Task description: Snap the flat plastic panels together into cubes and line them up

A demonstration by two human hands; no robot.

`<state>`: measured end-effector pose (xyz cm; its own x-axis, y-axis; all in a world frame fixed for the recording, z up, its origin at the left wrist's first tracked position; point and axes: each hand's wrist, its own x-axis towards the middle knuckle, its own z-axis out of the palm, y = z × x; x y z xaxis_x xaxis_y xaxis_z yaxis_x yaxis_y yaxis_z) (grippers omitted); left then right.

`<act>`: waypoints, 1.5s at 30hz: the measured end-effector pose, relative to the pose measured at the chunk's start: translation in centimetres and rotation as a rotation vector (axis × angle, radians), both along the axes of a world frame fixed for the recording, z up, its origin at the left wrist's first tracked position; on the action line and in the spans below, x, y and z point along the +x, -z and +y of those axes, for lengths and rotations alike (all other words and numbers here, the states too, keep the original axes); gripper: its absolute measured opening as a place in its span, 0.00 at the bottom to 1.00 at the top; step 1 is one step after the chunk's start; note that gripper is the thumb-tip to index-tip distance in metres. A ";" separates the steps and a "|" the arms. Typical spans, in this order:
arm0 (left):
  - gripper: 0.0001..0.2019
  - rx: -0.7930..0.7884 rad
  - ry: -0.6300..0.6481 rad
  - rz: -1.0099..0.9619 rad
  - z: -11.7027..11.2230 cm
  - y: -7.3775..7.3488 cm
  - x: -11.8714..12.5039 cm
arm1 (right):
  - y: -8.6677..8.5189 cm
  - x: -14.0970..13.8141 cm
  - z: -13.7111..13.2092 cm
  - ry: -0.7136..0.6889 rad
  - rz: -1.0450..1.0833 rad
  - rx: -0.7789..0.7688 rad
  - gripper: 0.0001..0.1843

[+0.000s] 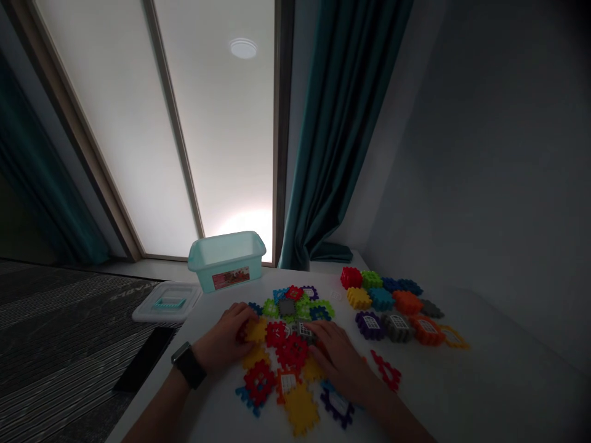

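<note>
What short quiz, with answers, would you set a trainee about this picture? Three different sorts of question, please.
1. What lies spread on the white table between the left hand and the right hand?
2. True or false: the pale turquoise rectangular plastic tub has a label on its front.
3. Where is the black watch with a rectangular face?
a) on the table
b) on the person's left wrist
c) on the person's right wrist

Key:
1. Loose, flat, notch-edged plastic tiles in several colours.
2. True.
3. b
</note>
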<state>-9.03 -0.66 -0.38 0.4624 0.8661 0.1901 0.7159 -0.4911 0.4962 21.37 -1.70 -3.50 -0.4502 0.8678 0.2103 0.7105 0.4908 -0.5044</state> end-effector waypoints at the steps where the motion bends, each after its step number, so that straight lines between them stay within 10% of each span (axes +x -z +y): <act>1: 0.16 0.015 0.004 -0.033 0.0 0.0 0.2 | 0.0 0.0 0.0 -0.002 0.005 0.006 0.21; 13: 0.16 0.077 0.175 -0.017 0.8 -2.4 6.2 | -0.5 -0.5 -0.8 -0.020 0.159 0.160 0.18; 23: 0.17 0.128 0.175 -0.174 0.3 0.8 7.8 | -0.5 -0.4 -1.0 -0.049 0.169 0.161 0.14; 34: 0.22 0.238 0.135 -0.140 -0.3 1.1 7.7 | -1.0 -0.4 -1.0 -0.044 0.227 0.186 0.10; 40: 0.03 0.350 0.085 -0.099 -0.2 1.2 7.3 | -0.9 0.0 -0.7 -0.018 0.301 0.111 0.08; 45: 0.08 0.360 0.059 -0.146 -0.3 1.2 7.3 | -0.6 0.1 -0.3 -0.010 0.321 0.095 0.08</act>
<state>-1.70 -0.98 -1.63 0.4550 0.7047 0.5444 0.6160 -0.6906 0.3791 21.50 -2.01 -2.93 -0.3562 0.8333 0.4229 0.5177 0.5527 -0.6531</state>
